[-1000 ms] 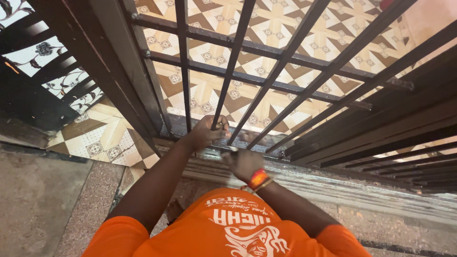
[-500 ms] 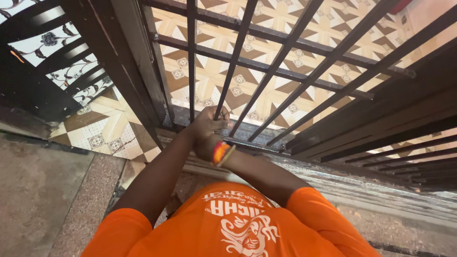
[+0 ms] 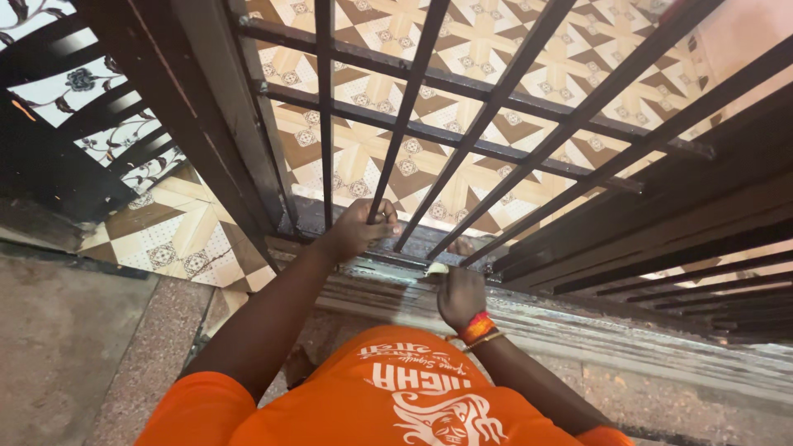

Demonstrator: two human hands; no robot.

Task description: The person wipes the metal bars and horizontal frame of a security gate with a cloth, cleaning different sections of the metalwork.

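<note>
Since the frame half a second back, the right hand (image 3: 460,296) has swung away from the left hand (image 3: 361,225): then the two were pressed together at the foot of one bar, now they are apart, the right one lower and further right, over the sill (image 3: 578,318). It is closed on a small pale thing (image 3: 435,268), which pokes out past the knuckles and lies against the bottom rail (image 3: 413,248) of the grille (image 3: 496,107); what the thing is I cannot tell, it is too small. An orange and red band (image 3: 477,327) sits on that wrist. The left hand has not shifted; it is wrapped tight round the lower end of a dark bar (image 3: 402,124), just above the rail, and this grip looks like a brace that steadies the body while the other hand works low down. The camera leans far forward, so the orange shirt (image 3: 396,396) fills the bottom edge and both arms reach up and away from it. Behind the bars lies a floor of brown and cream patterned tiles (image 3: 363,157). At the left a heavy post (image 3: 206,116) carries the grille, and beyond it a second dark railing (image 3: 58,124) stands before flowered tiles. Rough grey paving (image 3: 58,347) lies lower left.
</note>
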